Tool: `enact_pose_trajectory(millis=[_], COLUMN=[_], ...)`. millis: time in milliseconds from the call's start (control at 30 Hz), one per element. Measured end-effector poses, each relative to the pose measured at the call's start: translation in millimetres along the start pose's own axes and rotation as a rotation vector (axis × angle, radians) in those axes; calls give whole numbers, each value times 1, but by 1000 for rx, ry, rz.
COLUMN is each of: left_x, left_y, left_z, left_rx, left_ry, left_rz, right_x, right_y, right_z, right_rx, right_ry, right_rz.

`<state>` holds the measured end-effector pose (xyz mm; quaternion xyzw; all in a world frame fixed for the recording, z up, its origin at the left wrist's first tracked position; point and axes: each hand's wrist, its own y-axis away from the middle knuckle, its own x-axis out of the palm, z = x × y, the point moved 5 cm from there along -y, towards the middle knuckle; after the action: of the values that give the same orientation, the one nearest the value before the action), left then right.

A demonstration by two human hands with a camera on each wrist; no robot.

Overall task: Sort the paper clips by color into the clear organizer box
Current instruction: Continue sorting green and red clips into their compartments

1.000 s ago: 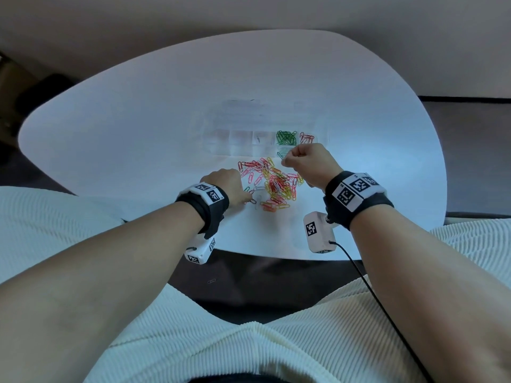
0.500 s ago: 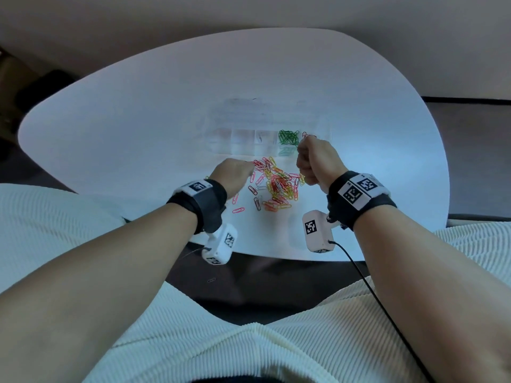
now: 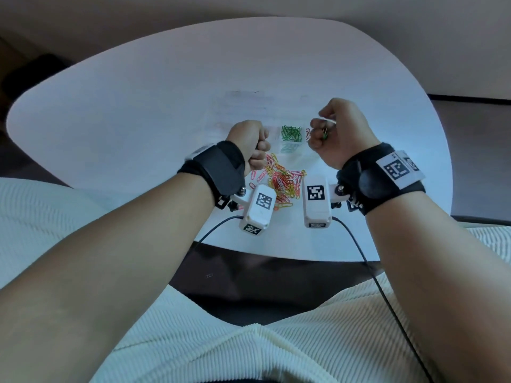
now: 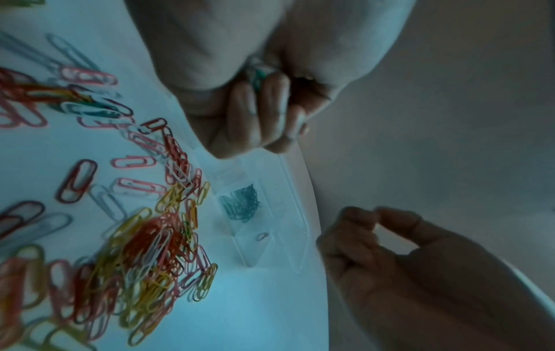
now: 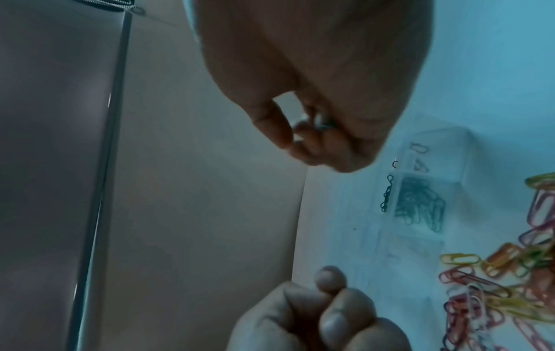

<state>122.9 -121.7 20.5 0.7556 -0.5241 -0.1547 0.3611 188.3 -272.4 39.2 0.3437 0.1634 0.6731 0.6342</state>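
Left wrist view: green clips (image 4: 258, 76) are seen clamped in the left hand (image 4: 255, 114) grip, hidden in the head view, where the right hand (image 3: 334, 139) pinches one green clip (image 3: 325, 133). One green heap (image 3: 291, 133) fills one compartment of the organizer box (image 3: 221, 128), upper centre, above the mixed pile (image 3: 282, 181) on the counter (image 3: 138, 106).

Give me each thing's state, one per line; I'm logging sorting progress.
left hand: fist, grips green clips.
right hand: curled, holds green clips.
organizer box: open; green clips fill one compartment, a few pink beside.
mixed clip pile: unsorted on table.
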Motion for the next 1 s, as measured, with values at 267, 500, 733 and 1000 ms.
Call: enact_pose_trajectory(millis=[267,500,733,1000], left_x=[20,26,28,47], left_y=[-7,-15,-21,-28], left_z=[-12,-15,-12,-19], left_rx=[-49,-49,-73,-56], left_ry=[-182,4,145,144], left_rz=[-74,-48,52,149], right_x=[1,7,11,-4], right_y=[-2,-8,-12,-17], right_z=[-7,-6,-13,5], right_rx=[130,144,175,3], right_ry=[-46,-194,-157,-173], right_rz=[-86,30,46,-78])
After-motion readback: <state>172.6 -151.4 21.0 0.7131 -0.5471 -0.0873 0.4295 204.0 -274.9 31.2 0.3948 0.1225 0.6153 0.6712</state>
